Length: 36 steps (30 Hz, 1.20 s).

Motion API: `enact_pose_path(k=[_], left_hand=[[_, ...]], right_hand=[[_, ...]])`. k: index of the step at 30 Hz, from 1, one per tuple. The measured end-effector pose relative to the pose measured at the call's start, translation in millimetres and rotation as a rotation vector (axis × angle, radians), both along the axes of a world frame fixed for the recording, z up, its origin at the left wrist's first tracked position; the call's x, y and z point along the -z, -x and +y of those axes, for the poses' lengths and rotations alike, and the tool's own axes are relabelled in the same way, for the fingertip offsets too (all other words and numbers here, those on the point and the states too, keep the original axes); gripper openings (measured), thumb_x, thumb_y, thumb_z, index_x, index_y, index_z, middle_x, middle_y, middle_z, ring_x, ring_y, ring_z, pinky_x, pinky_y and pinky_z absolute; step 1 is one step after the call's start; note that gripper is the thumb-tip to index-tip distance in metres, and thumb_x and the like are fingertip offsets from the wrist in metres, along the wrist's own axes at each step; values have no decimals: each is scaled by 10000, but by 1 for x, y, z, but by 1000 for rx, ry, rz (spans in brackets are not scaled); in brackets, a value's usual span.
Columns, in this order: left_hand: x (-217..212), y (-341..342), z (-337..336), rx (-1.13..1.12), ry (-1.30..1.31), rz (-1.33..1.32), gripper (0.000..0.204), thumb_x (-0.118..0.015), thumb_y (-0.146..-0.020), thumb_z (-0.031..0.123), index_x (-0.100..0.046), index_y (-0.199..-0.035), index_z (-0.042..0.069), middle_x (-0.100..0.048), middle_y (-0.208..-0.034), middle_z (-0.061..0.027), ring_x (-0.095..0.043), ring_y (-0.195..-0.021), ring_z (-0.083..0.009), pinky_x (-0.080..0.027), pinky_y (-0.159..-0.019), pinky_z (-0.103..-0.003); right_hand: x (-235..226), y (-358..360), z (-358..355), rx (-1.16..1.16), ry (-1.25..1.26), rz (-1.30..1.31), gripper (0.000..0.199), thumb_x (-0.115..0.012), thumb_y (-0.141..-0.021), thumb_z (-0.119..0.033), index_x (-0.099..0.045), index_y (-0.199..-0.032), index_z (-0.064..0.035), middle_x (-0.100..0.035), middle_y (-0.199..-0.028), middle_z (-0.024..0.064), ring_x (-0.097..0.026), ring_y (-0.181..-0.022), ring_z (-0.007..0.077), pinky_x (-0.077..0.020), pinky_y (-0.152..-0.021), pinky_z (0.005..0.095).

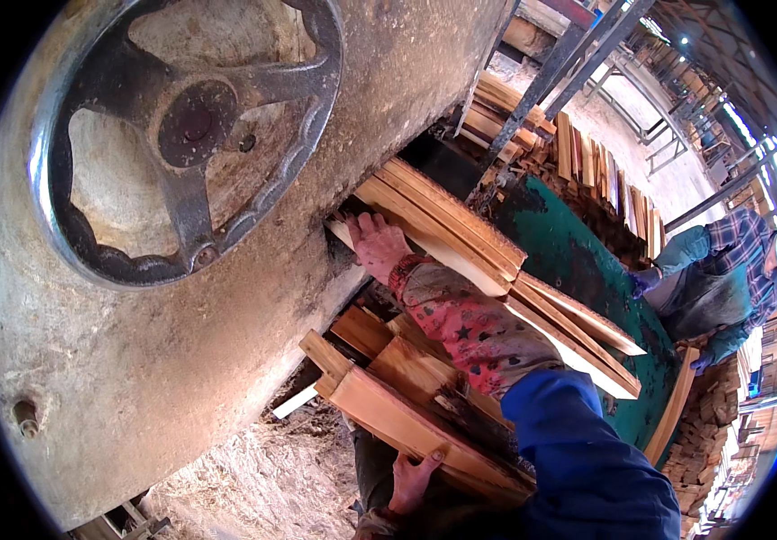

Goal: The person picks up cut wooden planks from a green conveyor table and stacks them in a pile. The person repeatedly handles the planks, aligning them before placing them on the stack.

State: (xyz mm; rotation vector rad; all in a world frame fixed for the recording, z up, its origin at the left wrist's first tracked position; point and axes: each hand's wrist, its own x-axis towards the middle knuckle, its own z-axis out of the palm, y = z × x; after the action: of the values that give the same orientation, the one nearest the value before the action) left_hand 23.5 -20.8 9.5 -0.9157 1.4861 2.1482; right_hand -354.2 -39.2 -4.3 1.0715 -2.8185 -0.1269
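Observation:
My right hand [379, 247], in a red patterned sleeve under a blue one, reaches across to the machine housing. Its fingers curl over the end of a pale wooden board [442, 246], beside a stack of sawn boards [447, 216] lying on edge. Lower down, my left hand [414, 479] grips the edge of a thick wooden board [388, 416], thumb on top and its other fingers partly hidden. More wood pieces [411, 367] lie between my hands, some with dark bark. Further boards [578, 333] extend past my right forearm onto a green table.
A large metal handwheel [195, 126] is mounted on the worn machine housing [181, 360]. Across the green table [569, 243], a co-worker [722, 279] in a plaid shirt handles a long board [674, 405]. Stacked lumber [605, 171] stands beyond; sawdust [262, 477] covers the floor.

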Motion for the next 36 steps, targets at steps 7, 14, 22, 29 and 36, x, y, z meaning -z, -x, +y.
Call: enact_pose_path(k=[7,14,22,29,36], left_hand=[[2,0,-4,23,-4,52,562,-790,-754,259,-570,-1160,-61,-669,-1038,-126,-620,-954,-204,-484,-865,-323],[1,2,-2,20,13,23,565,-788,-739,247,-578,-1159,-66,-659,-1069,-138,-609,-976,-216,-474,-884,-331],[4,1,-3,44,55,40,569,-783,-735,296,-596,-1127,-72,-663,-1055,-146,-610,-956,-223,-477,-854,-344],[17,-6,-4,21,11,93,601,-778,-744,367,-602,-1113,-73,-662,-1039,-151,-609,-947,-234,-475,-852,-355],[10,-6,1,-27,54,79,656,-759,-751,417,-578,-1126,-90,-643,-1060,-163,-592,-967,-246,-460,-869,-361]], right_hand=[[22,19,4,36,65,-64,423,-563,-829,-133,-498,-1230,-13,-442,-1143,138,-505,-1046,303,-520,-706,400],[-13,0,29,-48,97,-25,233,-575,-765,-82,-590,-981,2,-569,-934,126,-622,-872,299,-533,-666,387],[-63,-62,117,50,511,-277,312,-545,-768,-74,-595,-1071,-18,-581,-918,182,-612,-805,360,-504,-674,442],[-111,-181,204,151,688,-556,436,-563,-768,-4,-583,-1204,-11,-578,-933,181,-601,-833,348,-506,-719,404],[-134,-271,242,253,650,-589,485,-616,-741,-3,-581,-1224,-21,-581,-1052,179,-613,-913,344,-518,-788,399]])
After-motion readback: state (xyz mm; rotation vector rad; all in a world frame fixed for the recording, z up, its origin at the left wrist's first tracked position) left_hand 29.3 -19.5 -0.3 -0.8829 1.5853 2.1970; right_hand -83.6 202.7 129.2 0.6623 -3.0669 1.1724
